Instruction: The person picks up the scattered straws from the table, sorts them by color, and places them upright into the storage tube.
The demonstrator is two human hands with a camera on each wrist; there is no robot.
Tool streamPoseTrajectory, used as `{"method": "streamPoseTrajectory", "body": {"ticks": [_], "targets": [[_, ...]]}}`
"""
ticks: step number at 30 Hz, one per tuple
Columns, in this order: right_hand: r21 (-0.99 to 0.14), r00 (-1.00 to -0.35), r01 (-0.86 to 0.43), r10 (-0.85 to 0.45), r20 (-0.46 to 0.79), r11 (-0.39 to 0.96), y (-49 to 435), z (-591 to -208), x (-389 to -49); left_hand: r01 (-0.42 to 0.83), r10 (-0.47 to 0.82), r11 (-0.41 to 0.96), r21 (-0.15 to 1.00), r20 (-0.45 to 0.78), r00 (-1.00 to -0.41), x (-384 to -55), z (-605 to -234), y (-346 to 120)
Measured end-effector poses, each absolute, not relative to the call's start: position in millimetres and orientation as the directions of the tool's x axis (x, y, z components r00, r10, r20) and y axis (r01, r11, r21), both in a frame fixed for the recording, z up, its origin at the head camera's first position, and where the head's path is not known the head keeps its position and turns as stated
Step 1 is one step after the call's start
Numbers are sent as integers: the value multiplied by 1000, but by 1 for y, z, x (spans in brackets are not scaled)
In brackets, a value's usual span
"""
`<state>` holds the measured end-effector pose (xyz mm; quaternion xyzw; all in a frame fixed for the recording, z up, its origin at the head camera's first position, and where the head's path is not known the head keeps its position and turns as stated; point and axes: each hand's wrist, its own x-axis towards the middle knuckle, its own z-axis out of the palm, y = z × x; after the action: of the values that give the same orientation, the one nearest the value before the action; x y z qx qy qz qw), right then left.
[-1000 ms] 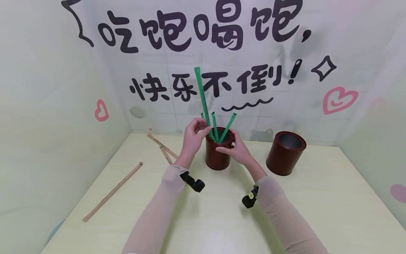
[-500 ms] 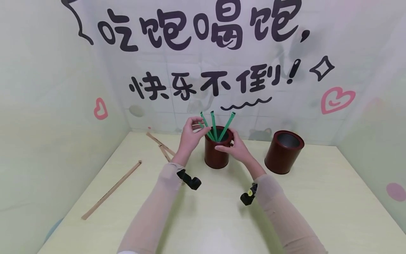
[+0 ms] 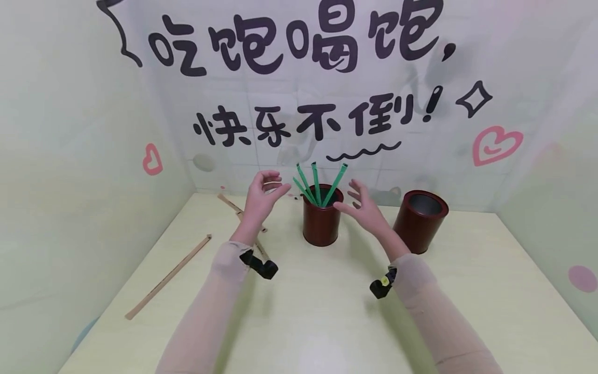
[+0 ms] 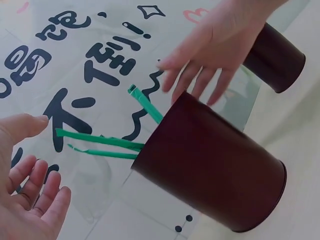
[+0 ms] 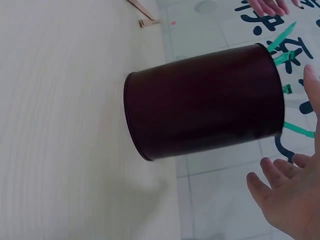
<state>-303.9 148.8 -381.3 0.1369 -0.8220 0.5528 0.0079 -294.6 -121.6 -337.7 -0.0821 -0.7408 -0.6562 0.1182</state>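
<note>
A dark red-brown round canister (image 3: 321,227) stands upright on the table. Several thin green sticks (image 3: 316,182), like straws in paper sleeves, lean in it with their upper ends above the rim. My left hand (image 3: 262,196), relaxed and holding nothing, is left of the canister, apart from the sticks. On the other side my right hand (image 3: 369,213) is spread beside the rim, also with nothing in it. In the right wrist view a gap shows between the right fingers (image 5: 272,175) and the canister wall. The lower ends of the sticks are hidden inside.
A second matching canister (image 3: 420,221) stands to the right, partly behind the right forearm. On the left of the table (image 3: 303,311) lies a long brown wrapped stick (image 3: 169,277). More brown sticks (image 3: 229,203) lie near the left wrist. A printed curtain (image 3: 280,93) closes off the back.
The left hand let the tall green stick down into the canister, released it and moved left. The right hand let go of the canister and drew back to the right.
</note>
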Motion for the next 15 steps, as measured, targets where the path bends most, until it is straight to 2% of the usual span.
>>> {"method": "streamPoseTrajectory", "body": {"ticks": [6, 15], "targets": [[-899, -950, -285, -221, 220, 332, 170, -366, -295, 255, -60, 147, 956, 266, -962, -287, -338, -142], [-830, -944, -329, -168, 283, 451, 211, -331, -274, 225, -93, 186, 956, 245, -965, -278, -338, -178]]}}
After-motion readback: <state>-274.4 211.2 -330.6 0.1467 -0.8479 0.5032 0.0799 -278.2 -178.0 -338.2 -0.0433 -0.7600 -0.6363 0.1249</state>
